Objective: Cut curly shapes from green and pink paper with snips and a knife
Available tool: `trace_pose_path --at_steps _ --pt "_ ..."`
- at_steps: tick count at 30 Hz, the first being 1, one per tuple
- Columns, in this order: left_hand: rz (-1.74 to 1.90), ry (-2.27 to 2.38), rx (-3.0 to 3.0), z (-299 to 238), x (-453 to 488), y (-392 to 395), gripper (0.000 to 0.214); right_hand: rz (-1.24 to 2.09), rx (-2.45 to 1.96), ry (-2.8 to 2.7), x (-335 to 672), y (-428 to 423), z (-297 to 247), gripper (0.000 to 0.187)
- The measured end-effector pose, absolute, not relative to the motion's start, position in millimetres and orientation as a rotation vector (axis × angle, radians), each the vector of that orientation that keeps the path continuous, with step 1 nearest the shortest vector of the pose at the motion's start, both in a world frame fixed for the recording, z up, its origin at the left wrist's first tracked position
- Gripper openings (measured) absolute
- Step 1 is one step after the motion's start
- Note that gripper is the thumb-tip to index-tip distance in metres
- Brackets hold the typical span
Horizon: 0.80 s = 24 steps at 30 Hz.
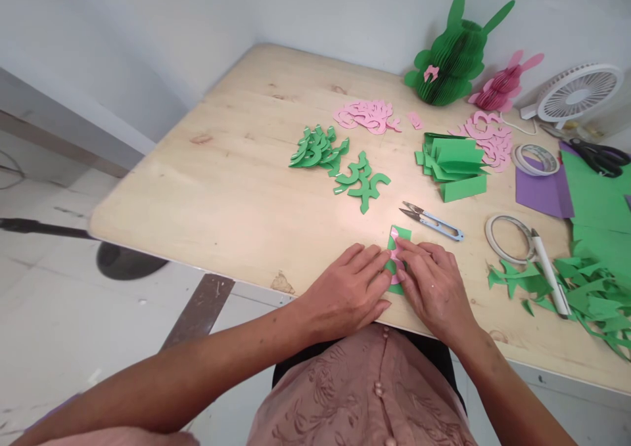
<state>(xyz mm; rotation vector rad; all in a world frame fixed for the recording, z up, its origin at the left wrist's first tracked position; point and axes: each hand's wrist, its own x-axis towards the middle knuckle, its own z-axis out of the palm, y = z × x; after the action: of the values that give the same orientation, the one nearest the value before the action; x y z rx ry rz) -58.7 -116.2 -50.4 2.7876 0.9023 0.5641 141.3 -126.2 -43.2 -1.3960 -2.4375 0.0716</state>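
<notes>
Both my hands rest at the near edge of a wooden table (231,170), meeting over a small green paper piece (398,234) with a pink cutout (394,257) lying on it. My left hand (348,291) lies flat with its fingers stretched onto the piece's left side. My right hand (434,288) presses its fingertips down on the pink cutout. Most of the green piece is hidden under my fingers.
Thread snips (434,223) lie just beyond my hands. Green cutouts (340,163), pink cutouts (367,114), folded green paper (456,163), two tape rolls (507,236), a white pen (549,272), green scraps (591,295), scissors (599,156), a fan (576,94), and green and pink paper rabbits (456,55) fill the right side.
</notes>
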Motion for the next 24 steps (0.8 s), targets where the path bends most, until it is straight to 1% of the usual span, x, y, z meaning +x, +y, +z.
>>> trace_pose_path --at_steps 18,24 --pt "0.612 0.88 2.906 -51.5 -56.3 -114.0 0.021 0.006 -1.383 -2.415 140.3 -126.1 -46.4 0.015" --pt "0.553 0.851 2.933 -50.1 -58.9 -114.7 0.024 0.03 -1.387 -2.406 140.0 -126.4 -46.0 0.015"
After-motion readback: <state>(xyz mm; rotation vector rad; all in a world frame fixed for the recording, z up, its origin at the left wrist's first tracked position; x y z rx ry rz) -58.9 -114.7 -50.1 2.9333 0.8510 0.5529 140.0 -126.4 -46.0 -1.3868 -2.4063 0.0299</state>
